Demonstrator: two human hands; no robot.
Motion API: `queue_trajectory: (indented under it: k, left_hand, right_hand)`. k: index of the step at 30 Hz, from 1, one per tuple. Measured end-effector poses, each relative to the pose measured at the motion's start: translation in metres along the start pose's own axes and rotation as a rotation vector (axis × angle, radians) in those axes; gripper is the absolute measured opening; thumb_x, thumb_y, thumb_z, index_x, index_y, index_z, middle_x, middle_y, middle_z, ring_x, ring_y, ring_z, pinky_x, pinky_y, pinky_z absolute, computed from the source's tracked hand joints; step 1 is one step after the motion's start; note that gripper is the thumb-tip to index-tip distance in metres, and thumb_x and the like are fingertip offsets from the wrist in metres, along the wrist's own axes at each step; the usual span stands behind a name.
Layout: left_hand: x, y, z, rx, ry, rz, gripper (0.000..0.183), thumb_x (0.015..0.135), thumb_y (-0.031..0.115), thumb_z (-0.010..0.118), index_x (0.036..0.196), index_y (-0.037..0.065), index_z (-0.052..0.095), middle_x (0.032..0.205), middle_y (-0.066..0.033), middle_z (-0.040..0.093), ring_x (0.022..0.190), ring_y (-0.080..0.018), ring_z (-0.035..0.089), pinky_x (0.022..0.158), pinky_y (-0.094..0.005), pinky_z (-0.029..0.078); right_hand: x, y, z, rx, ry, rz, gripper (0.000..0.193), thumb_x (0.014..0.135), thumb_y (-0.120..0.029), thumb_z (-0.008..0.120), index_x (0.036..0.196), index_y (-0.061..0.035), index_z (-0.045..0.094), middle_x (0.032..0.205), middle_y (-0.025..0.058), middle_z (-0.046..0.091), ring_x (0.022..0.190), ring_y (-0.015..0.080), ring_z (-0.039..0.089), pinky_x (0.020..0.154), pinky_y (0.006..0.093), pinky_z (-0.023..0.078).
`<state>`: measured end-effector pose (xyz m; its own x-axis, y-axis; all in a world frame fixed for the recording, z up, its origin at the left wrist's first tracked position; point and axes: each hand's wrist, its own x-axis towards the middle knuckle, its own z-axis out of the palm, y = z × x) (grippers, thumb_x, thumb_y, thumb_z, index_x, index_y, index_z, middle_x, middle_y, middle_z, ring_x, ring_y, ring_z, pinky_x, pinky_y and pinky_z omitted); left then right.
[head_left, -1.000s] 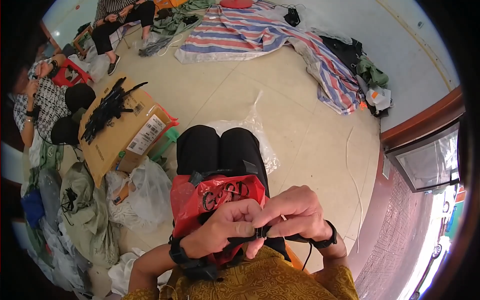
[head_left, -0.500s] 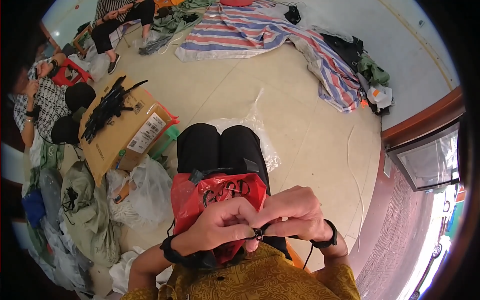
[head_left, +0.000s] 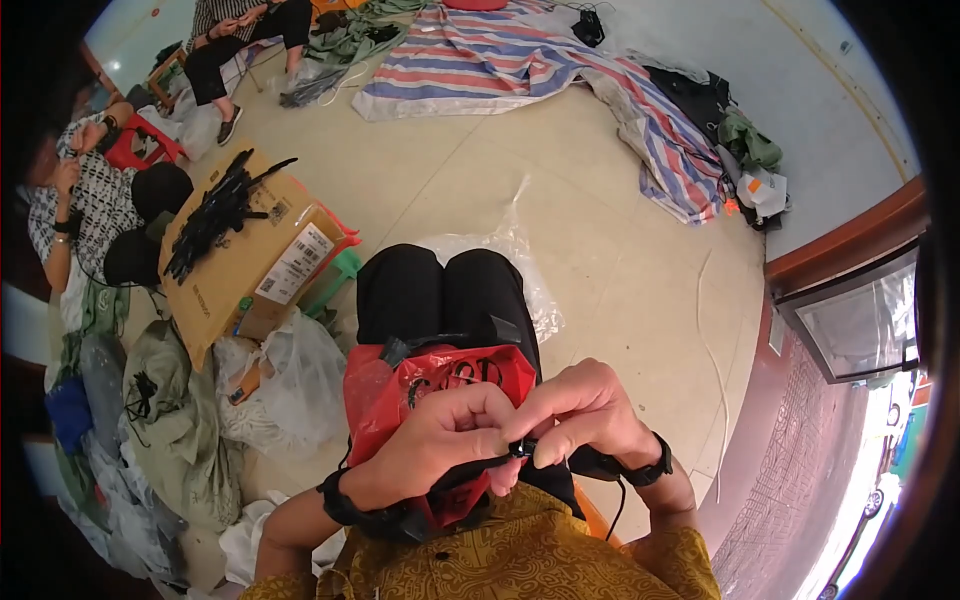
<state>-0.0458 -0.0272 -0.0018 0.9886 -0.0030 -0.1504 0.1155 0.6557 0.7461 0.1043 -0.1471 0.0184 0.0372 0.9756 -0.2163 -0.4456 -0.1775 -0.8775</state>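
Over my lap, my left hand (head_left: 450, 435) pinches a small shiny black piece (head_left: 521, 448), possibly a buckle or clip, between thumb and fingers. My right hand (head_left: 585, 415) meets it from the other side, index finger and thumb closed around the piece. Its exact kind is too small to make out. A red plastic bag (head_left: 365, 400) with dark lettering lies on my thighs under both hands. Dark bands circle both wrists, and a thin black cord (head_left: 617, 510) hangs below my right wrist.
A cardboard box (head_left: 215, 305) at the left carries a bundle of black straps (head_left: 220, 215). Clear plastic bags (head_left: 300, 380) and green-grey cloth (head_left: 170, 410) lie beside it. Two people sit at the far left. A striped sheet (head_left: 470, 65) covers floor ahead; a white cord (head_left: 712, 350) lies right.
My right thumb and index finger have shifted around the black piece, and more of it shows. The strap stretch seen between my fingers is no longer visible. My left hand stays nearly still.
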Motion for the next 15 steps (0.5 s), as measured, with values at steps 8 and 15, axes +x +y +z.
queue_trajectory:
  k: [8, 15]
  left_hand:
    - [-0.002, -0.007, 0.006, -0.096, 0.054, -0.042, 0.009, 0.086, 0.007, 0.049, 0.088, -0.001, 0.047, 0.075, -0.0080, 0.055, 0.063, -0.0140, 0.057, 0.060, -0.0245, 0.047]
    - [0.000, -0.012, 0.006, -0.058, 0.111, -0.023, 0.010, 0.085, 0.008, 0.049, 0.089, -0.001, 0.047, 0.075, -0.0085, 0.056, 0.062, -0.0144, 0.057, 0.059, -0.0243, 0.047]
  right_hand:
    - [-0.001, 0.014, -0.006, 0.007, -0.015, -0.045, 0.024, 0.059, -0.006, 0.076, 0.080, 0.0019, 0.065, 0.060, 0.0032, 0.060, 0.047, 0.0040, 0.047, 0.042, 0.0190, 0.031]
    - [-0.003, 0.007, 0.000, -0.191, 0.019, -0.088, 0.019, 0.062, -0.001, 0.073, 0.078, 0.0015, 0.064, 0.065, 0.0031, 0.061, 0.055, 0.0047, 0.054, 0.047, 0.0184, 0.038]
